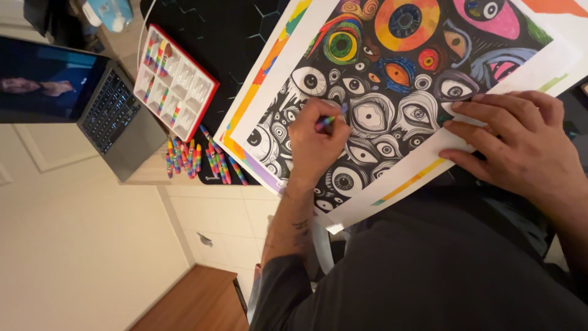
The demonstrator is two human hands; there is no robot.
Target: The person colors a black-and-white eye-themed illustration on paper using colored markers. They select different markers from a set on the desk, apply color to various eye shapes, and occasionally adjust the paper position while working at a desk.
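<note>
Far left: open laptop [92,104], screen lit, sitting at the tabletop [144,175] edge. Floor and a wooden piece below it.

Next right: red-rimmed crayon tray [174,83], white compartments. Most look empty, a few multicolour crayons in the left-hand slots. It lies partly on a black mat [226,37].

Just below the tray: pile of loose crayons [199,160], rainbow-striped, scattered across the mat edge, some touching each other.

Centre: large colouring sheet [392,79], an eye pattern in black line work, lying tilted across the mat. Top eyes are filled in with colour, the lower ones are still black and white. A second sheet with coloured edge stripes sticks out underneath on its left side.

Left hand [315,147]: fingers curled, pinching a striped crayon [327,121]. Crayon tip is on the sheet at an uncoloured eye near the middle. Forearm comes up from bottom centre, dark sleeve pushed back.

Right hand [520,141]: fingers spread and flat, palm down, pressing on the white margin at the sheet's right side. Holds nothing. Well apart from the left hand.

Bottom right: the person's dark shirt fills the frame.
</note>
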